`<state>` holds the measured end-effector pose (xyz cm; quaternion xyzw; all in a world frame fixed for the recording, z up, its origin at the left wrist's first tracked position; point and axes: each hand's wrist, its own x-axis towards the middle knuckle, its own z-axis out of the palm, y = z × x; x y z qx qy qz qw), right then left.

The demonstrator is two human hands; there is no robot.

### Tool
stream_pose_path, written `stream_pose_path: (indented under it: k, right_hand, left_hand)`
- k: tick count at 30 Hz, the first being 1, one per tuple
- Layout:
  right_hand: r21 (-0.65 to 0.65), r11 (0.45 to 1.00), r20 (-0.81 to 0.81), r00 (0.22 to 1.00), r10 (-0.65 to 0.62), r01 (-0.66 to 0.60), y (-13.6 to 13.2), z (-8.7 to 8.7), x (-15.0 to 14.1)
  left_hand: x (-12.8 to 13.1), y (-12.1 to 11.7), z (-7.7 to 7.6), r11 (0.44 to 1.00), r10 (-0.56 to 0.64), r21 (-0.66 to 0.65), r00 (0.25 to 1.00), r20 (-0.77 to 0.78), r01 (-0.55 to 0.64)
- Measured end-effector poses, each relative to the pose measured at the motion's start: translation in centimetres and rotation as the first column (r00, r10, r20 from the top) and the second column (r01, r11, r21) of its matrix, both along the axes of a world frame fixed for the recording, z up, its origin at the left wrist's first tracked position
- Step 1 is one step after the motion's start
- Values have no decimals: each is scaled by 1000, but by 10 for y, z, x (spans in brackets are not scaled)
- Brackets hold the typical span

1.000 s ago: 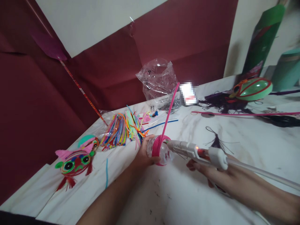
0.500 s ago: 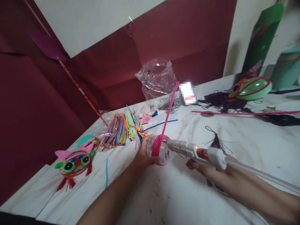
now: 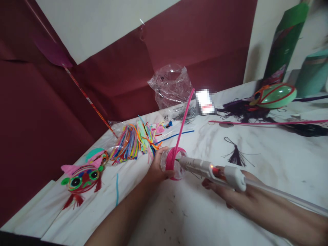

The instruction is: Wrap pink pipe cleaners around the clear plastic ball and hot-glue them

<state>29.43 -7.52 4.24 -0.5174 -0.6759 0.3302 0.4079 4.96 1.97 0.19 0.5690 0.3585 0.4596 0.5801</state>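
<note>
My left hand (image 3: 155, 171) is closed around a clear plastic ball (image 3: 174, 164) with a pink pipe cleaner (image 3: 182, 123) wound round it. The pipe cleaner's free end sticks up and away. My right hand (image 3: 230, 191) grips a white glue gun (image 3: 212, 168) with a clear glue stick trailing out behind it to the right. The gun's nozzle touches the ball at the pink winding. A small red light glows on the gun's body.
On the white marble table (image 3: 269, 164) lie a bundle of coloured pipe cleaners (image 3: 133, 140), a red fish-faced ornament (image 3: 82, 177), a clear plastic bag (image 3: 173, 87), a dark tassel (image 3: 234, 155), a green ornament (image 3: 275, 95) and a long pink pipe cleaner (image 3: 266, 123). Dark red paper covers the wall behind.
The glue gun and my right hand have shifted slightly left and down along the ball. My left hand holds the ball in the same place.
</note>
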Motion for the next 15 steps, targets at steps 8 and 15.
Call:
stream_pose_path:
  k: [8,15]
  right_hand:
    - [-67,993,12,995,98,-97,-1,1,4]
    - [-38,998,-21,998,52,-53,0,-2,3]
  left_hand:
    - [-1,-1,-1,1000,8,29,1000,-5,-8]
    - [-3,2,-5,999,3,43,1000,-27,-1]
